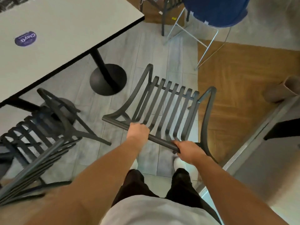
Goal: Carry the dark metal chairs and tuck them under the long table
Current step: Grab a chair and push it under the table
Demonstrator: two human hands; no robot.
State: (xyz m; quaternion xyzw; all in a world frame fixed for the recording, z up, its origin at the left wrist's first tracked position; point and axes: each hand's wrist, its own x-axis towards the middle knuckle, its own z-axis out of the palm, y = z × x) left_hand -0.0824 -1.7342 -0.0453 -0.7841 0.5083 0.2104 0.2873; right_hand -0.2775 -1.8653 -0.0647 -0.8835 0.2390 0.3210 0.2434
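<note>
A dark metal slatted chair (167, 101) is straight in front of me over the grey tile floor. My left hand (138, 130) and my right hand (188, 151) both grip its top back rail, one near each end. A second dark metal chair (47, 124) stands at the lower left, its seat partly under the long white table (65, 30). The table fills the upper left, on a black pedestal base (108, 79).
A blue seat on a thin silver wire frame (214, 12) stands at the top right, with a dark chair leg beside it. Brown herringbone flooring runs along the right. A beige object (282, 90) and a grey wall or cabinet edge sit at the far right.
</note>
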